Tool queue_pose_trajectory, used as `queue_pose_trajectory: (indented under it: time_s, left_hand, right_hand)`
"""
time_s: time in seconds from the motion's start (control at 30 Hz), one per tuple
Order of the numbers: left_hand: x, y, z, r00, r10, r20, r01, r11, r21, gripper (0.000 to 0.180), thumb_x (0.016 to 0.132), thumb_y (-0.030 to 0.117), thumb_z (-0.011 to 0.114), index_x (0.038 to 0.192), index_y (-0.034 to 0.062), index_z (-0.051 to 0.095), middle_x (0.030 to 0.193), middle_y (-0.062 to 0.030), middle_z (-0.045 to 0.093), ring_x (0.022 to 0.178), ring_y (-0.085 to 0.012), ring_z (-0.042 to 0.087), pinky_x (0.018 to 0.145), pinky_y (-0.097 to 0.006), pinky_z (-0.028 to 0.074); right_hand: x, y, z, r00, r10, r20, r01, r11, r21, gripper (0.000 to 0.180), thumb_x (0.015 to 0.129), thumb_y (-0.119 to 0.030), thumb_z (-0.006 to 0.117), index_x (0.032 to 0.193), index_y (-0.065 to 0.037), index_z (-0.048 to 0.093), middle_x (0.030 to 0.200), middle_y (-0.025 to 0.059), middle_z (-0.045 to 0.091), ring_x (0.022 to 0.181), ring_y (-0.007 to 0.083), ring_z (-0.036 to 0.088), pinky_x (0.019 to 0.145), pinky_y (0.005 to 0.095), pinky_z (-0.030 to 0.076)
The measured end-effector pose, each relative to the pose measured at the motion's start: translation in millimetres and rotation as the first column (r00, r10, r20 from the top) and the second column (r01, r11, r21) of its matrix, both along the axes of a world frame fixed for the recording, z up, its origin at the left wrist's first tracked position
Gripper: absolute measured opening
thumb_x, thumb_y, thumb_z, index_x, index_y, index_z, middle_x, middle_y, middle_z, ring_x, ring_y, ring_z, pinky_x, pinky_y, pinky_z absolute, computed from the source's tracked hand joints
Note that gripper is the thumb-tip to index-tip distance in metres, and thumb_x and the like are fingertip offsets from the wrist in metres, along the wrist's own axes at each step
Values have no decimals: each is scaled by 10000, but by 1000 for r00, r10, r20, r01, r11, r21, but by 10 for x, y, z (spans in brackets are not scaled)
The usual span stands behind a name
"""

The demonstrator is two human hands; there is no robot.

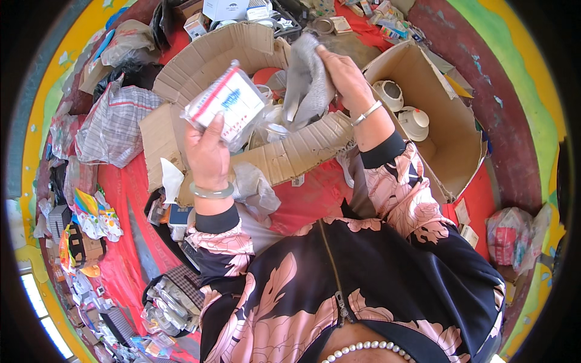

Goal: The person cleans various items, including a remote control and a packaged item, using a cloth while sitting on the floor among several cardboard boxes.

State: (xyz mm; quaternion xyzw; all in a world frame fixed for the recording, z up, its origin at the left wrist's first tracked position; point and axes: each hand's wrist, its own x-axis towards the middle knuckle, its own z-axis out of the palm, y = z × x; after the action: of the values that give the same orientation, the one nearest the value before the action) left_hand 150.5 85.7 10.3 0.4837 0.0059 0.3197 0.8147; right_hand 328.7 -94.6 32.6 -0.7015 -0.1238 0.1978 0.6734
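Observation:
My left hand, a pale bangle at its wrist, is closed on a clear zip bag with a red strip and a white printed card inside. The thumb lies across the bag's front. My right hand, with a silver bangle, pinches a crumpled grey wrapping sheet, which looks like foam or bubble wrap. Both hands are over an open cardboard box. Inside that box, clear plastic and pale pieces show in part behind the grey sheet; I cannot make out their kind.
A second open cardboard box at the right holds white cup-like pieces. A checked bag sits at the left. Small packages lie around on red cloth. A dark basket with packets stands at the lower left.

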Motion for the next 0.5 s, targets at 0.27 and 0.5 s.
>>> queue_pose_trajectory:
  time_s: [0.27, 0.5]
  left_hand:
    - [291, -252, -272, 987, 147, -62, -159, 949, -271, 320, 913, 117, 475, 1215, 17, 446, 1148, -126, 550, 1051, -234, 539, 911, -364, 433]
    - [301, -478, -213, 997, 49, 60, -31, 965, -261, 337, 905, 57, 481, 1232, 42, 399, 1225, -108, 494, 1112, -228, 489, 969, -391, 384]
  right_hand:
    - [-960, 707, -455, 951, 83, 298, -216, 867, 449, 707, 876, -203, 582, 1405, -9, 155, 1312, 119, 395, 1207, 159, 341, 1005, 291, 303]
    - [-661, 747, -508, 999, -33, -21, 39, 798, 601, 451, 810, -99, 640, 1205, 17, 458, 1043, 89, 576, 927, 133, 542, 805, 253, 453]
